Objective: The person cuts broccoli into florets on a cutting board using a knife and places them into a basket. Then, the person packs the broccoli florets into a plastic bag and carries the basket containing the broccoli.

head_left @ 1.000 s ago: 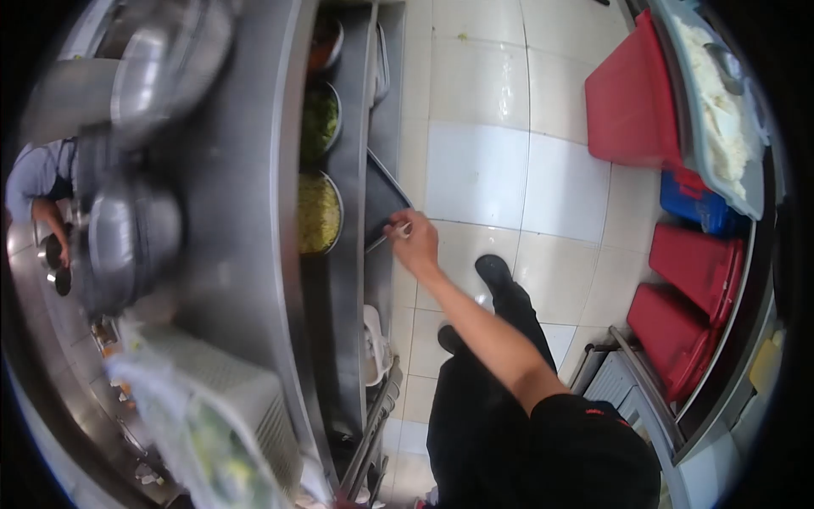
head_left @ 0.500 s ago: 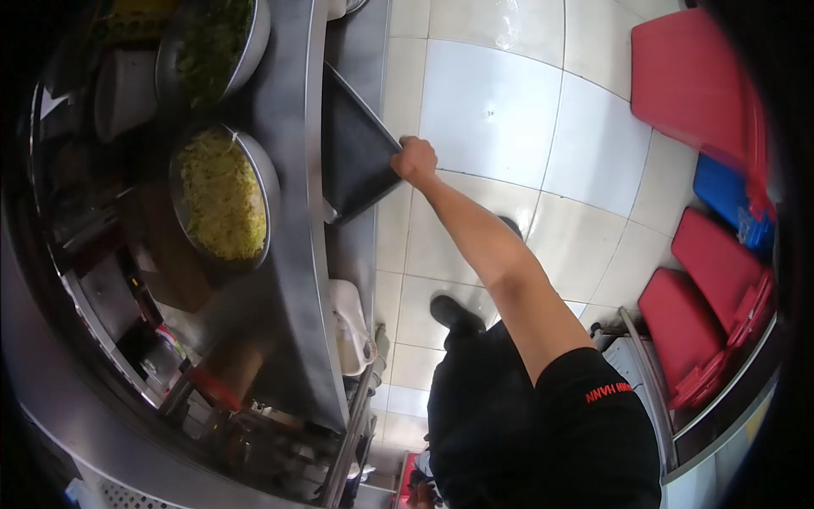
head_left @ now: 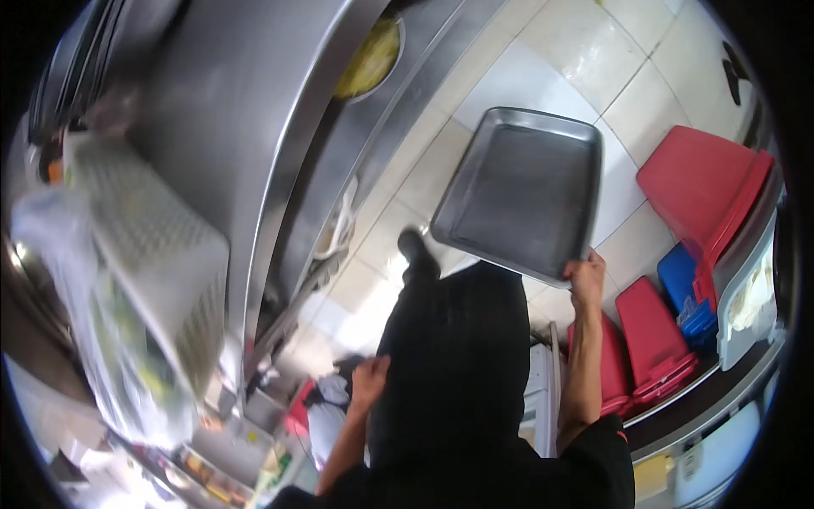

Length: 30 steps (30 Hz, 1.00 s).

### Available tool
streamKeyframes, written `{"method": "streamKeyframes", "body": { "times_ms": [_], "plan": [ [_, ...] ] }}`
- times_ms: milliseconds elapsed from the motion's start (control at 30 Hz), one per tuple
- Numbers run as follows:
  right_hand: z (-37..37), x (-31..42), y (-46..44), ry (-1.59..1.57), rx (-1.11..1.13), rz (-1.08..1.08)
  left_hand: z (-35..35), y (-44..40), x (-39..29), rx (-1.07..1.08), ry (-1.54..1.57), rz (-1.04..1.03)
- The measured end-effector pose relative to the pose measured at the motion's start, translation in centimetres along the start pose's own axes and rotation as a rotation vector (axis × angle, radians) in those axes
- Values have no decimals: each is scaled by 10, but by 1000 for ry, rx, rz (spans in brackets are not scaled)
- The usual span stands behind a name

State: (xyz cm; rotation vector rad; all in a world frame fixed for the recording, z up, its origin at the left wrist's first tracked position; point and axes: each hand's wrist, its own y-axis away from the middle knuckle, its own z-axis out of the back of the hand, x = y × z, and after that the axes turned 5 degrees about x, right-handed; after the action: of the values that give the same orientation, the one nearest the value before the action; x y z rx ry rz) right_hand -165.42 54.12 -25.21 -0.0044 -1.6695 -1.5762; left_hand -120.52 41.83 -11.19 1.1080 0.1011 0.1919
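A rectangular grey metal tray with a raised rim hangs over the tiled floor in front of my legs. My right hand grips its near right corner, and its inside shows bare metal. Lower on the left, my left hand is beside my black trousers, apart from the tray. Its fingers are curled in, with nothing visible in them.
Steel shelving runs along the left, with a bowl of shredded yellow food on a lower level. A white perforated basket stands on top beside a clear plastic bag. Red bins and a blue one line the right.
The tray has come out of the lower shelf and moved right over the floor in my right hand. My view has swung round, and my left hand now shows.
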Motion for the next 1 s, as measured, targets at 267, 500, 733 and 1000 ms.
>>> {"method": "streamKeyframes", "body": {
  "times_ms": [267, 500, 733, 1000],
  "plan": [
    [19, 6, 152, 69, -32, -14, 3, -8, -104, 555, 940, 66],
    [-34, -3, 258, 163, 195, 136, 17, -4, -58, 329, 1173, -44],
    [-149, -39, 248, 476, 668, 379, 11, -7, 92, -100, 1558, -164],
    [-362, -105, 111, 926, 897, 494, 30, -155, 183, -608, 1586, -248]
  ]
}}
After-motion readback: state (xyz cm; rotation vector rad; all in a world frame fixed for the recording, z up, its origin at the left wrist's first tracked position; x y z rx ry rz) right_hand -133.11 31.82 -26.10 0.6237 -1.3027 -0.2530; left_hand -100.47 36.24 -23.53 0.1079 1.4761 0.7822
